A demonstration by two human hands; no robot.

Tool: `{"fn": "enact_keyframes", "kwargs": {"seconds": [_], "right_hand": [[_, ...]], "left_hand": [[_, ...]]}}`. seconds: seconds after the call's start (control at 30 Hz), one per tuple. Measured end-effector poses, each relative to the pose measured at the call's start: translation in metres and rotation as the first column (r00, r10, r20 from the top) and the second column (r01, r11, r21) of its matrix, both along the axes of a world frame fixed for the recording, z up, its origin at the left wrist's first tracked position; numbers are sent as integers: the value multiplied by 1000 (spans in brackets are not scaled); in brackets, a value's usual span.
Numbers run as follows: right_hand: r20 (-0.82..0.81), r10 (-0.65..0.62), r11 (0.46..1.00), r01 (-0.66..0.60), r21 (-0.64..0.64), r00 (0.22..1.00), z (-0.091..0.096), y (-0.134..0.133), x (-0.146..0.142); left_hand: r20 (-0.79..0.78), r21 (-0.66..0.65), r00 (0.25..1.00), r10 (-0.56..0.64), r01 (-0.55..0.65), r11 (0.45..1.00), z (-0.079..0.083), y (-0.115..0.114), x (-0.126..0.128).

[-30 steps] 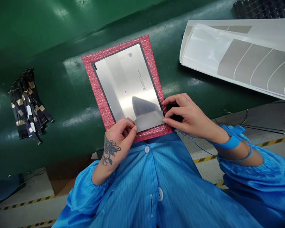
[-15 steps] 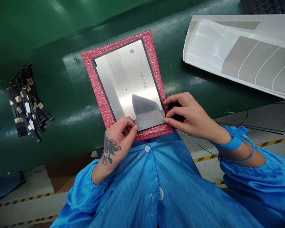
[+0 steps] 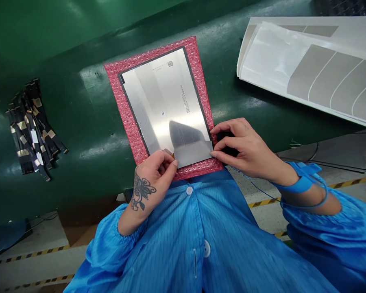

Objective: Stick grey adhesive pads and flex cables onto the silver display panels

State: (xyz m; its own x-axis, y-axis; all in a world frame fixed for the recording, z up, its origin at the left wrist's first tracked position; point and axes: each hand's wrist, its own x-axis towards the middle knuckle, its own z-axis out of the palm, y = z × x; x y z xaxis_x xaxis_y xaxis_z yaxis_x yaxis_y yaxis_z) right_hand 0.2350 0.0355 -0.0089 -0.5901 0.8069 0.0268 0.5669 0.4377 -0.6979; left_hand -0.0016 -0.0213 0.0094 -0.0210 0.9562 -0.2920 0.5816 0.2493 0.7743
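Observation:
A flat display panel (image 3: 152,101) lies with its shiny silver back up on a pink bubble-wrap sheet (image 3: 199,65). Across the panel's near edge runs a plain grey film strip (image 3: 193,154). My left hand (image 3: 154,173) pinches the strip's left end between thumb and curled fingers, where a small orange bit shows. At the other end, the thumb and forefinger of my right hand (image 3: 242,144) close on the strip's right corner, while another fingertip touches the panel's right edge. The fingertips partly hide both ends of the strip.
On the green table mat (image 3: 88,122), a pile of black flex cables (image 3: 33,130) with gold and white patches lies at the left. A stack of white and grey sheets (image 3: 311,73) stands at the right. A blue wrist strap (image 3: 299,183) with a cord circles my right wrist.
Hardly anything differs. The view has shifted slightly; both hands keep the same hold at the two ends of the strip.

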Motion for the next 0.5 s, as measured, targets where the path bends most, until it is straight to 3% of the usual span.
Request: {"fn": "enact_keyframes", "kwargs": {"seconds": [0.5], "right_hand": [[1,11,999,-11,38,1000,0,-1,-1]], "left_hand": [[6,16,1000,-15,15,1000,0,0,0]]}}
